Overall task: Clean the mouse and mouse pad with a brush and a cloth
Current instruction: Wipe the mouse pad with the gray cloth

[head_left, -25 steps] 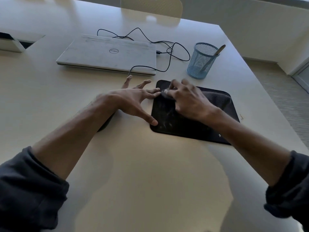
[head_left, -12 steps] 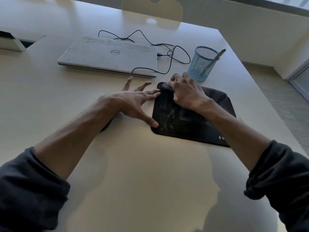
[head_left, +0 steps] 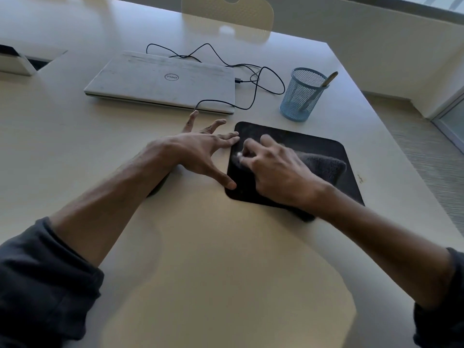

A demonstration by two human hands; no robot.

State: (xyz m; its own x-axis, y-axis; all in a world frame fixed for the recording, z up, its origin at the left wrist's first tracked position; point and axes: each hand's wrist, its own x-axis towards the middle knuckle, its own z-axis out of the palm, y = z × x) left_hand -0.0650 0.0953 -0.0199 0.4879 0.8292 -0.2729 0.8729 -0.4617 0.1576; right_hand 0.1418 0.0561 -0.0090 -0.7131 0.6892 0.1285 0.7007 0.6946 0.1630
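Head view: right hand (head_left: 273, 169) presses a dark grey folded cloth (head_left: 324, 165) mid-wipe on the black rectangular mouse pad (head_left: 288, 136), left hand (head_left: 200, 151) splayed flat at its nine-o'clock edge; mouse likely under left forearm, apparently uncleaned.

- The mouse pad (head_left: 296, 139) is lying right of centre on the table (head_left: 200, 259).
- The cloth (head_left: 324, 165) is being pressed onto it under the right hand (head_left: 278, 169).
- The left hand (head_left: 200, 151) is being rested at its left edge.
- The laptop (head_left: 160, 81) is lying at upper centre, the mesh cup (head_left: 301, 95) to its right.
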